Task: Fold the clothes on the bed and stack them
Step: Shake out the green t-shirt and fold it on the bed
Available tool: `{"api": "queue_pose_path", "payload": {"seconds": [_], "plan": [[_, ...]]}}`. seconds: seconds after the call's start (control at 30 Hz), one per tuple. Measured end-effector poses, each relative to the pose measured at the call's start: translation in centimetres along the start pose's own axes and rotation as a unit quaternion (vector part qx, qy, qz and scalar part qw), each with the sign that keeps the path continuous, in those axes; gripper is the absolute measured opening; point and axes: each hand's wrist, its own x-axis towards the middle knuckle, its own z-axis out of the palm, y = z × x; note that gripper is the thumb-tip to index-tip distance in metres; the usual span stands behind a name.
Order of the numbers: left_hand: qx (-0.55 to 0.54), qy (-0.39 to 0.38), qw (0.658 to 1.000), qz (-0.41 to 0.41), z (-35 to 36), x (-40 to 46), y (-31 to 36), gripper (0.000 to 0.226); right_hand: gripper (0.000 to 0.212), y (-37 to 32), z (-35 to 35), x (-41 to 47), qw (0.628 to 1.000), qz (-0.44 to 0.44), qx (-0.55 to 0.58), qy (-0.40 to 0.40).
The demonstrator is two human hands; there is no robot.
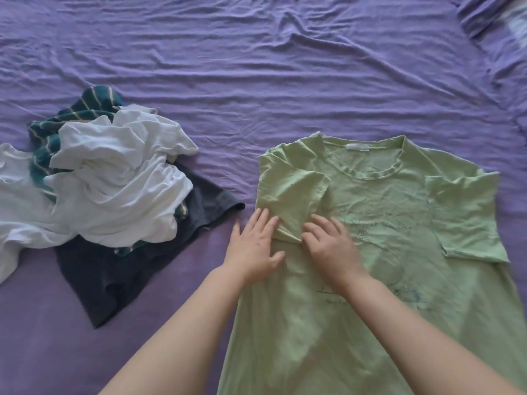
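Nearest the camera, two bare forearms reach forward over the lower body of a light green T-shirt [385, 223], which lies flat, front side up, on the right half of the bed's purple sheet [228, 67], its neckline pointing away. The left hand [253, 246] lies palm down on the shirt's left edge, fingers straight and slightly spread, pressing the bottom of the left sleeve that is folded in over the chest. The right hand [330, 243] rests just beside it on the shirt, its fingers bent at the knuckles with the tips at the same sleeve's lower corner; whether they pinch the cloth or only press it, I cannot tell. The right sleeve is likewise folded inward across the chest. Faint printed lettering and line drawing run across the shirt front.

Farther left, apart from the green shirt, sits an unfolded heap: a dark navy garment [119, 275] at the bottom, crumpled white clothes [119, 172] on top of it, and a teal striped piece [91, 106] showing at the back
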Motion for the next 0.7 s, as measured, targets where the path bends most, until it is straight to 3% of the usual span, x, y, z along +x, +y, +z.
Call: {"api": "queue_pose_path", "payload": {"seconds": [0.1, 0.2, 0.3, 0.43, 0.7], "plan": [[0.103, -0.007, 0.995, -0.006, 0.9, -0.4, 0.5, 0.078, 0.04, -0.5, 0.0, -2.1, 0.994, 0.041, -0.007, -0.106], [0.116, 0.029, 0.993, -0.006, 2.5, -2.8, 2.0, 0.07, 0.056, -0.4, -0.4, -6.0, 0.984, 0.068, -0.019, -0.164], [0.104, 0.068, 0.99, 0.065, 5.9, -7.0, 4.1, 0.065, 0.057, -0.2, -0.7, -11.6, 0.982, 0.062, -0.028, -0.176], [0.067, 0.028, 0.986, 0.151, 10.5, -13.4, 7.9, 0.063, 0.061, -0.1, -2.0, -18.3, 0.98, 0.067, 0.011, -0.189], [0.048, 0.082, 0.959, 0.269, 17.2, -22.4, 14.1, 0.05, 0.034, -0.7, -3.3, -30.2, 0.988, 0.045, 0.103, -0.105]]}}
